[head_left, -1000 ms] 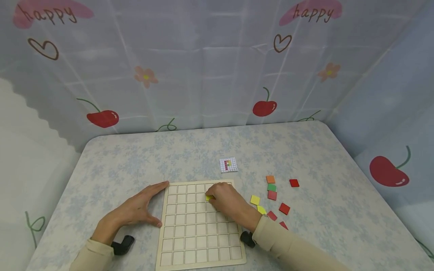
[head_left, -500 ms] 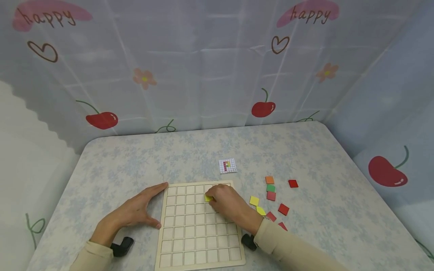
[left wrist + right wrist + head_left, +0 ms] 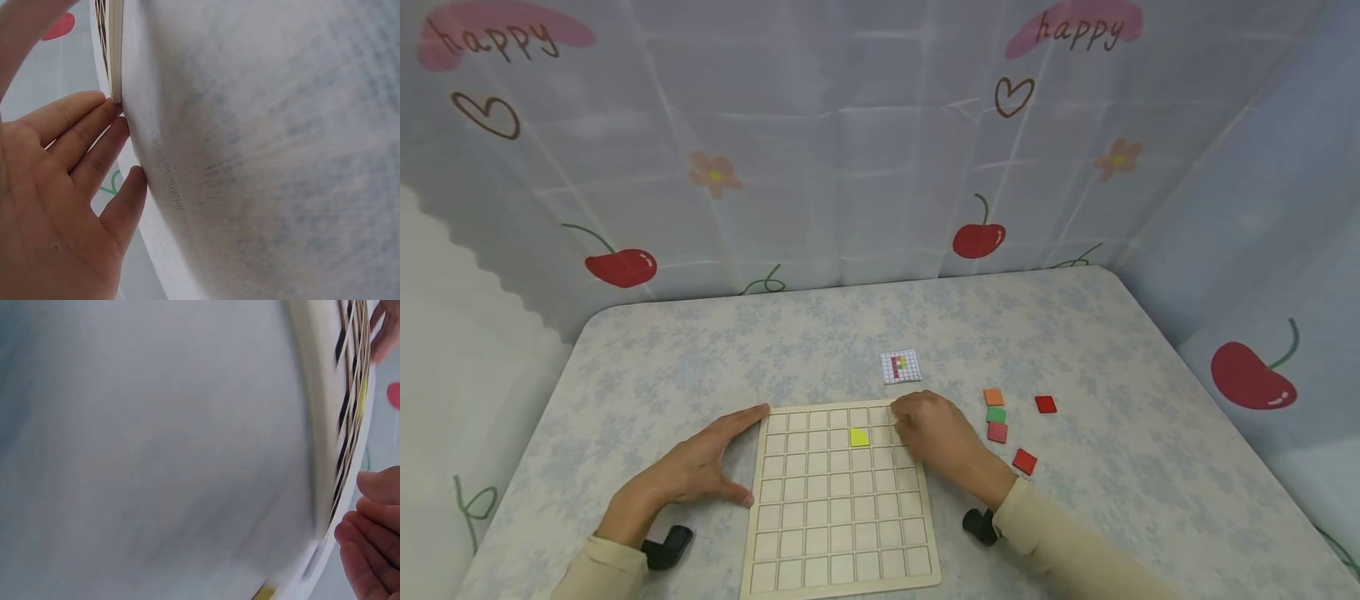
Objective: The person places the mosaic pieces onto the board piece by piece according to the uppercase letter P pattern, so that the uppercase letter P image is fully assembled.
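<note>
A wooden grid board [image 3: 817, 517] lies on the table. One yellow tile [image 3: 859, 437] with a rounded corner sits in a cell of its second row from the top. My left hand [image 3: 688, 467] rests at the board's left side, thumb and fingers spread along the edge. In the left wrist view its fingers [image 3: 94, 156] are nearly straight, with fingertips at the board's corner. Over the upper right edge of the board is my right hand [image 3: 943, 437]. Its fingers [image 3: 372, 544] bend loosely in the right wrist view, and nothing shows between them.
A small pattern card [image 3: 900, 367] lies beyond the board. To the right are an orange tile [image 3: 993, 397], a green tile [image 3: 996, 415] and red tiles [image 3: 1025, 461]. My right hand and forearm hide other tiles near the board. A patterned curtain [image 3: 842, 167] stands behind the table.
My right hand has let go of the yellow tile and moved right, off its cell. The tile stays in the grid. My left hand holds its place at the board's edge.
</note>
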{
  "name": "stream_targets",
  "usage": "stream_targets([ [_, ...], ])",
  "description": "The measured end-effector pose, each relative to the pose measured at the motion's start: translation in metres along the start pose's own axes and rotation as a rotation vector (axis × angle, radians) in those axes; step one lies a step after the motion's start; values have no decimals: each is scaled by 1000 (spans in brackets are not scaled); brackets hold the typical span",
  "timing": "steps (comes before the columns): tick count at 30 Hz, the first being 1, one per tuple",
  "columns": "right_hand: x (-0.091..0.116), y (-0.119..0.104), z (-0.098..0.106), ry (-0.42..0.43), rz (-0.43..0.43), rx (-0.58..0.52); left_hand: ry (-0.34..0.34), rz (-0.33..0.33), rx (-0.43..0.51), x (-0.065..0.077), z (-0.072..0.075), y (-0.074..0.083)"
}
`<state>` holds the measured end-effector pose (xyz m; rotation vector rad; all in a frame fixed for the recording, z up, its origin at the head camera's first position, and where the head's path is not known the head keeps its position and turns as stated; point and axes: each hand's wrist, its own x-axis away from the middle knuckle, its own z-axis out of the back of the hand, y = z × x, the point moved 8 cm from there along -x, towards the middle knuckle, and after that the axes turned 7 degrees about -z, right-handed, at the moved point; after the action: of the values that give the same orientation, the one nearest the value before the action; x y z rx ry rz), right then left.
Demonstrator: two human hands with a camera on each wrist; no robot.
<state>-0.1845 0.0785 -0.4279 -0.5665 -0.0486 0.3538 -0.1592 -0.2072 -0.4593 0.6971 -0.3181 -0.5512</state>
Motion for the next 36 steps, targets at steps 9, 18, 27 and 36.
stream_targets([
  [9, 5, 52, 28, 35, -184, 5, 2, 8, -11, 0, 1, 0],
  [18, 15, 84, 51, 45, -342, 0, 4, 27, -19, 0, 1, -1],
  [27, 22, 100, 65, 79, -390, 49, 1, 20, -14, 0, 2, 0],
  [36, 22, 106, 66, 81, -405, 95, 0, 14, -7, 1, 0, 0],
])
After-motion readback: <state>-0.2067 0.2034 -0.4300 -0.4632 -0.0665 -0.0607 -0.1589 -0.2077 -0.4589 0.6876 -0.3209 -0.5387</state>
